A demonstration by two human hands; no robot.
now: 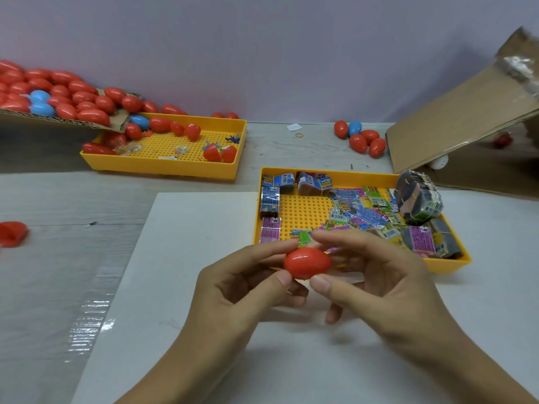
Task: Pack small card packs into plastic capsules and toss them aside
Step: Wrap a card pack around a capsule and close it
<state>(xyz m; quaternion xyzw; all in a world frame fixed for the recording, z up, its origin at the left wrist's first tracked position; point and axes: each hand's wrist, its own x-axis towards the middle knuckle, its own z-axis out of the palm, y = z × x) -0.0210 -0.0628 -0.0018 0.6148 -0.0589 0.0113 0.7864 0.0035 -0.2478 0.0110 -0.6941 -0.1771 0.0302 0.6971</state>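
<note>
My left hand [233, 287] and right hand [388, 284] both pinch the red capsule [307, 263] between thumb and fingertips, holding it above the white board [180, 258], just in front of the near yellow tray [446, 265]. That tray holds loose and bundled card packs [361, 214]. The far yellow tray [163, 166] holds red and blue capsules spilling from a cardboard flap [55, 119]. A small capsule cluster [361, 138] lies by the cardboard box [455, 121].
</note>
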